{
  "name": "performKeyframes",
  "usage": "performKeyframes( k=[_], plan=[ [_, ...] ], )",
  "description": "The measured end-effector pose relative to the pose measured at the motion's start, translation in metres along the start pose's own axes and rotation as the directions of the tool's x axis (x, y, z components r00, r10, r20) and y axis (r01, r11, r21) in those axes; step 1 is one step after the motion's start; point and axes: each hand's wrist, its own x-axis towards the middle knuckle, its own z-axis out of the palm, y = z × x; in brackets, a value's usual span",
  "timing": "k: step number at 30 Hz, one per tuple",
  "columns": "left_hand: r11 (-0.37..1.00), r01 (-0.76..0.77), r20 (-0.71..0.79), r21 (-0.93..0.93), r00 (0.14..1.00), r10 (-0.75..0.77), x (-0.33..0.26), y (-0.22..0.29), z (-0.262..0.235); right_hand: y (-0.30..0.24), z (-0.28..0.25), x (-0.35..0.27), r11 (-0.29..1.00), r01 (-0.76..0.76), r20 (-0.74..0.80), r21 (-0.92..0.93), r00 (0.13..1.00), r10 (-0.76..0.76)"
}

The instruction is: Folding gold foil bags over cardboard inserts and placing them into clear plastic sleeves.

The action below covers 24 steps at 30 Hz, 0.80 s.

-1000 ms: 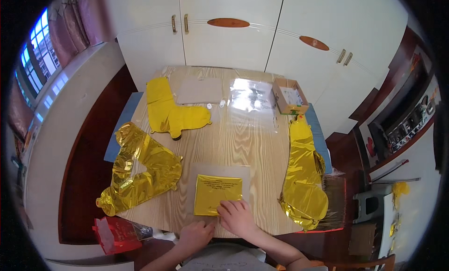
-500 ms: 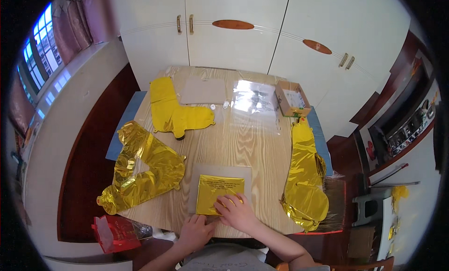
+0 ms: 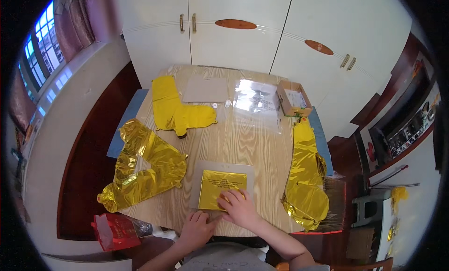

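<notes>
While my right hand (image 3: pixel 238 208) presses flat, fingers spread, on the crinkly gold foil square (image 3: pixel 220 195), left hand (image 3: pixel 195 228) loosely curled on woodgrain table (image 3: pixel 252 140), small cardboard box (image 3: pixel 292 98) open, contents unclear

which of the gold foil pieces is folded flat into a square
The small folded gold foil square under the right hand, lying on the grey card; the other foil pieces lie spread out.

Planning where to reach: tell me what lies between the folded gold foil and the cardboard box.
Head view: bare wood tabletop runs from the folded gold foil, then a clear plastic sheet beside the cardboard box.
</notes>
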Motion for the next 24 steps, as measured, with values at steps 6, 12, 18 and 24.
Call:
performKeyframes(
  k=[6, 12, 18, 24],
  plan=[
    [1.000, 0.012, -0.031, -0.013, 0.999, -0.012, -0.001, 0.002, 0.002, 0.010, 0.003, -0.012, 1.000, 0.013, -0.014, 0.011, 1.000, -0.013],
    [0.999, -0.011, -0.084, 0.032, 0.996, 0.014, 0.004, 0.004, -0.001, 0.011, 0.017, -0.011, 0.998, 0.062, -0.051, 0.010, 0.997, -0.061],
    [0.997, -0.072, -0.100, 0.035, 0.992, 0.075, 0.008, 0.002, 0.003, 0.009, 0.019, -0.007, 0.997, 0.078, -0.084, -0.023, 0.993, -0.079],
    [0.999, 0.003, -0.169, 0.036, 0.986, 0.003, 0.014, -0.016, 0.008, 0.018, 0.014, -0.008, 0.983, 0.155, -0.100, -0.098, 0.981, -0.164]
  ],
)
